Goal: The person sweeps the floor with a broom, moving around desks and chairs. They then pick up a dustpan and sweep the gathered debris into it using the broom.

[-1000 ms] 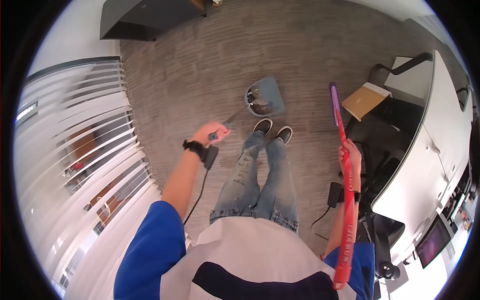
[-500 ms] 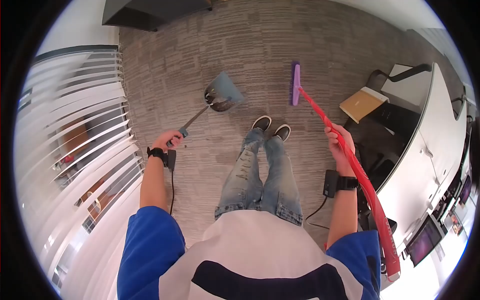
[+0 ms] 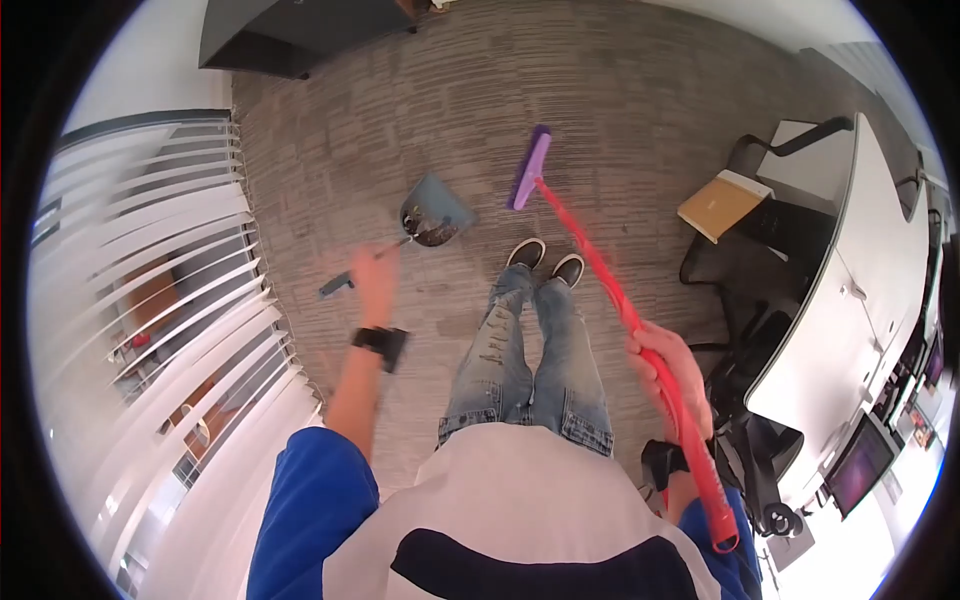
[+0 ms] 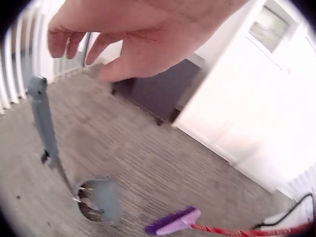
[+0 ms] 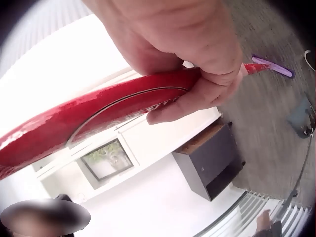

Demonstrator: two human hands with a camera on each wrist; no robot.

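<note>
A long-handled blue-grey dustpan (image 3: 440, 205) stands on the carpet with dark debris in it, its handle rising free. Beside that handle, my left hand (image 3: 375, 285) is blurred in the head view. In the left wrist view its fingers (image 4: 111, 71) hang loosely above and apart from the dustpan's handle (image 4: 43, 118), holding nothing. My right hand (image 3: 675, 375) grips a broom by its red-wrapped handle (image 3: 605, 280), the thumb and fingers curled round it in the right wrist view. The broom's purple head (image 3: 532, 168) is at the floor, right of the dustpan and ahead of my shoes.
White blinds (image 3: 180, 290) line the left side. A dark cabinet (image 3: 300, 35) stands at the far left. On the right are a white desk (image 3: 830, 300), a black chair (image 3: 745, 270) and a tan folder (image 3: 725, 205). My shoes (image 3: 527, 252) are near the dustpan.
The dustpan went left with my left hand, which then let go of its handle and drew right. The broom's head swung left toward the dustpan while my right hand came back nearer my body.
</note>
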